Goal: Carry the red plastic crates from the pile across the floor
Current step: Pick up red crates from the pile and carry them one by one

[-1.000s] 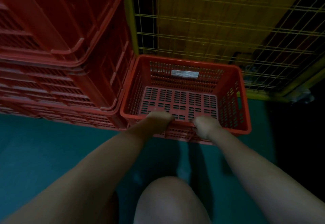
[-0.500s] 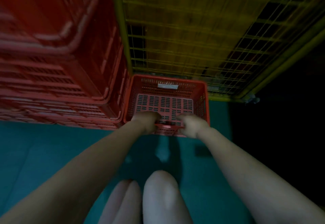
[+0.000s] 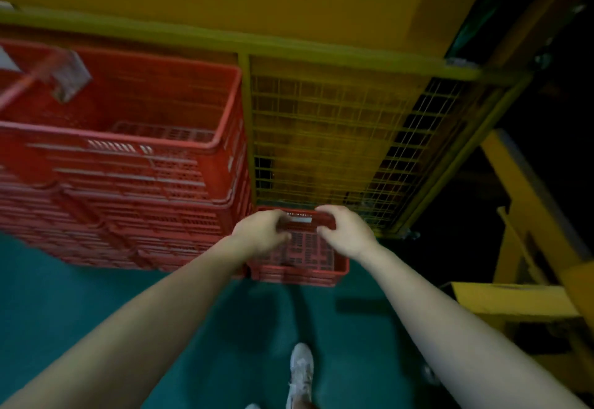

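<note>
A small red plastic crate (image 3: 299,275) sits on the green floor, pushed against a tall pile of red crates (image 3: 128,183) on its left. My left hand (image 3: 260,232) and my right hand (image 3: 345,232) hover above this small crate, well clear of it. Their fingers are loosely curled and hold nothing. Between the hands I see the crate's far rim with a white label. My hands hide part of the crate's inside.
A yellow wire-mesh cage (image 3: 337,138) stands right behind the small crate. Yellow metal equipment (image 3: 514,299) stands at the right, with dark space beyond it. Green floor (image 3: 96,296) stretches toward me, and my white shoe (image 3: 300,370) is below.
Both hands have let go of the crate's near rim and risen. My view has lifted from a crouch to standing, so the crate looks smaller and farther away.
</note>
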